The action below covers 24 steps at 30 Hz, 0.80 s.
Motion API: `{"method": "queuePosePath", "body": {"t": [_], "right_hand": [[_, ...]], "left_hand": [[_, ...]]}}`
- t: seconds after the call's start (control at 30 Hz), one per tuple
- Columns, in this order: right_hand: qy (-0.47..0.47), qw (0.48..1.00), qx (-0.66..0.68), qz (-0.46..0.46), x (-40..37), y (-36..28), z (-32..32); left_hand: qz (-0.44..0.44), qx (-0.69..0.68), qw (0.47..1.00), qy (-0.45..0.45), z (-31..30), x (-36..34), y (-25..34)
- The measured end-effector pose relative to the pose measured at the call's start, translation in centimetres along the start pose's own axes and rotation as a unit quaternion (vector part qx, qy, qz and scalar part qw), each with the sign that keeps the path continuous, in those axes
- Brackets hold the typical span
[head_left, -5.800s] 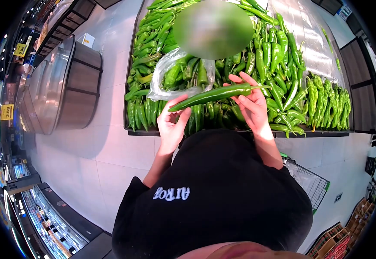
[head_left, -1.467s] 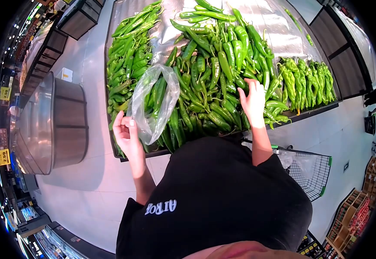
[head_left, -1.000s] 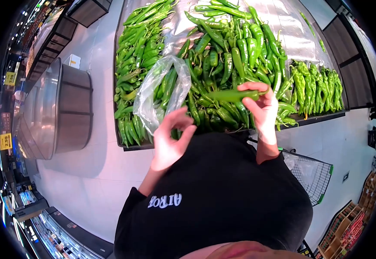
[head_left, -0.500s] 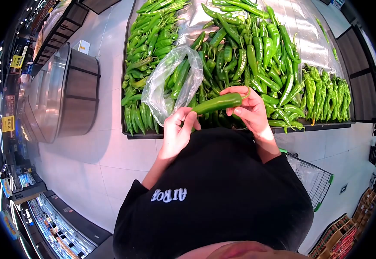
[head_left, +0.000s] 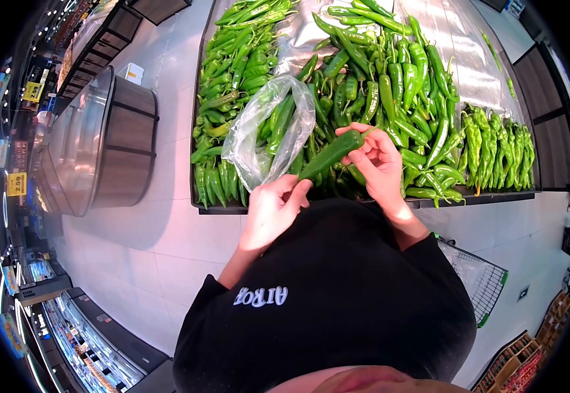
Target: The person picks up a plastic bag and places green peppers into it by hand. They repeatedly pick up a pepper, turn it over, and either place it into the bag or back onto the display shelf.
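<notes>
A large glossy green pepper [head_left: 331,155] is held slantwise between both hands, over the front edge of the produce display. My right hand [head_left: 378,164] pinches its stem end. Closed at the lower tip of the same pepper is my left hand [head_left: 274,208]. A clear plastic bag [head_left: 240,147] lies with its mouth spread just beyond my left hand, and green peppers show inside its opening. Behind the hands, a heap of long green peppers [head_left: 347,88] fills the middle of the display.
Smaller green peppers [head_left: 242,62] line the display's left side; wrinkled ones [head_left: 497,147] stand in a row at right. Bare silver lining [head_left: 461,46] covers the back. A rounded metal counter [head_left: 124,131] stands left, and a wire shopping cart [head_left: 478,278] is at my right side.
The pepper has turned steeper, its stem end rising and its tip dropping. My right hand has shifted slightly up with it. The whole view has moved a little to the right.
</notes>
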State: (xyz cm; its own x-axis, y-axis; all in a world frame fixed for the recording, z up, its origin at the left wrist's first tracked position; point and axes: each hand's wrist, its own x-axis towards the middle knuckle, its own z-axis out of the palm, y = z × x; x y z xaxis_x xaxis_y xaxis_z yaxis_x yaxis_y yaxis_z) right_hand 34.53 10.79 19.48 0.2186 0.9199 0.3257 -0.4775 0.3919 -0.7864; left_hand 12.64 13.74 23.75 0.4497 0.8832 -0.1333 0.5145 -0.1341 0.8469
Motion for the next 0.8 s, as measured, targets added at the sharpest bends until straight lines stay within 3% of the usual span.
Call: {"method": "queuePosePath", "body": {"t": [0.03,0.07,0.13,0.2,0.23,0.33,0.37,0.47,0.57,0.6,0.67,0.73,0.8], "right_hand": [[0.007,0.999,-0.032,-0.042,0.3,0.3,0.3],[0.015,0.994,-0.064,-0.084,0.8,0.7,0.6],[0.017,0.972,-0.156,-0.173,1.9,1.7,0.7],[0.004,0.925,-0.275,-0.263,3.3,2.7,0.8],[-0.011,0.898,-0.345,-0.271,3.9,2.4,1.2],[-0.072,0.822,-0.441,-0.353,5.9,5.2,1.8],[-0.117,0.8,-0.479,-0.342,6.5,5.7,2.0],[-0.224,0.752,-0.566,-0.255,7.3,8.0,2.6],[-0.22,0.742,-0.591,-0.227,6.3,9.6,3.5],[-0.23,0.696,-0.636,-0.241,6.1,9.0,3.7],[-0.218,0.742,-0.598,-0.21,5.7,9.0,4.3],[-0.228,0.749,-0.587,-0.206,6.3,9.1,4.4],[-0.262,0.726,-0.597,-0.219,6.5,9.2,3.6]], "left_hand": [[0.025,-0.005,0.998,0.06,-0.4,-0.1,0.2],[0.071,-0.093,0.983,0.14,-0.3,0.1,-0.6],[0.093,-0.057,0.97,0.219,-2.5,0.5,-0.3],[0.141,0.11,0.938,0.298,-4.0,1.5,0.4],[0.217,0.262,0.888,0.309,-4.8,2.3,0.9],[0.167,0.349,0.894,0.226,-5.3,3.9,-2.2],[0.144,0.324,0.92,0.167,-5.7,4.5,-3.9],[0.106,0.228,0.946,0.206,-5.6,5.5,-3.2],[0.13,0.15,0.952,0.231,-5.9,6.2,-3.4],[0.114,0.111,0.961,0.227,-5.8,6.2,-3.1],[0.088,0.052,0.973,0.208,-5.5,6.0,-2.7],[0.118,-0.047,0.968,0.217,-4.9,5.9,-2.2],[0.126,-0.017,0.968,0.218,-4.9,5.8,-2.1]]}}
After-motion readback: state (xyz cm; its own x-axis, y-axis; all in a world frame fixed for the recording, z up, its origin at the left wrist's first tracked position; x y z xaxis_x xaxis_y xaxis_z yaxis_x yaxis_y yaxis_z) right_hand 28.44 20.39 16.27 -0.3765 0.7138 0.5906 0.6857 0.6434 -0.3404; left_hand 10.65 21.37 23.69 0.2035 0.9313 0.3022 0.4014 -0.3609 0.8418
